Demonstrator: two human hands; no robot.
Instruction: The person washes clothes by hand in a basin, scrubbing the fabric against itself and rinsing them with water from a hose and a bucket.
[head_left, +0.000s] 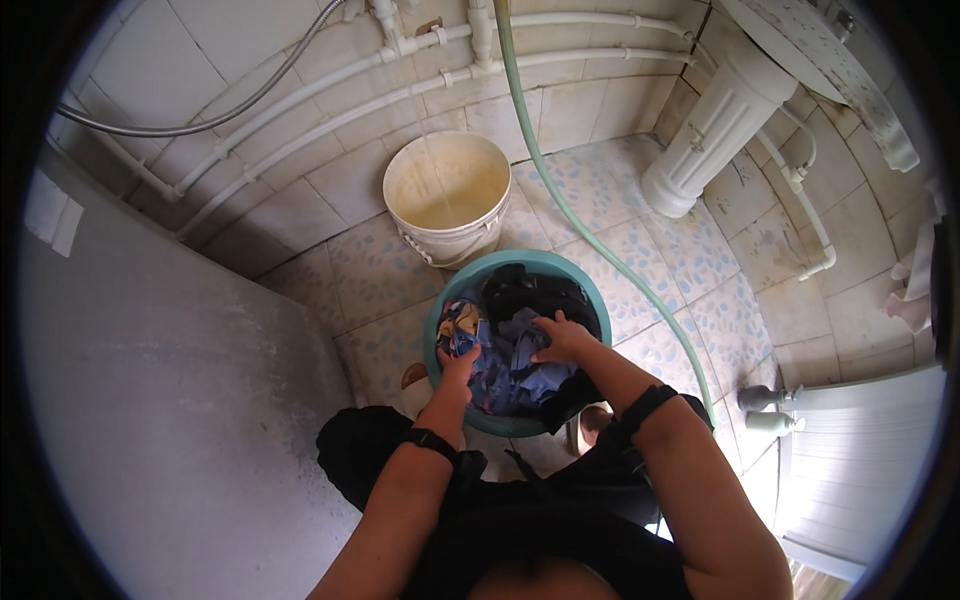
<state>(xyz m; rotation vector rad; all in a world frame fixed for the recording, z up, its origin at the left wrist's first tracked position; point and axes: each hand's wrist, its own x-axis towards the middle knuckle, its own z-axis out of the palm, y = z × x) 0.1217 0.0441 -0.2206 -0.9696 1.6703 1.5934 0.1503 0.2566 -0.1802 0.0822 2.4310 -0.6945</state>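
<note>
A round teal basin (600, 300) stands on the tiled floor between my feet, full of clothes. Blue cloth (525, 375) lies in its middle and front, black cloth (517, 289) at the back and right, and a patterned piece in yellow and blue (459, 326) at the left. My left hand (457, 367) is at the left side of the basin, against the patterned and blue cloth; its fingertips are partly hidden. My right hand (561, 339) rests on the blue cloth with its fingers spread.
Behind the basin stands a white bucket (448, 244) under a thin stream of water. A green hose (577, 217) runs down past the right side. White pipes (337, 112) line the wall. A pedestal sink (701, 127) is at back right, a grey partition (187, 375) at left, and two bottles (769, 422) at right.
</note>
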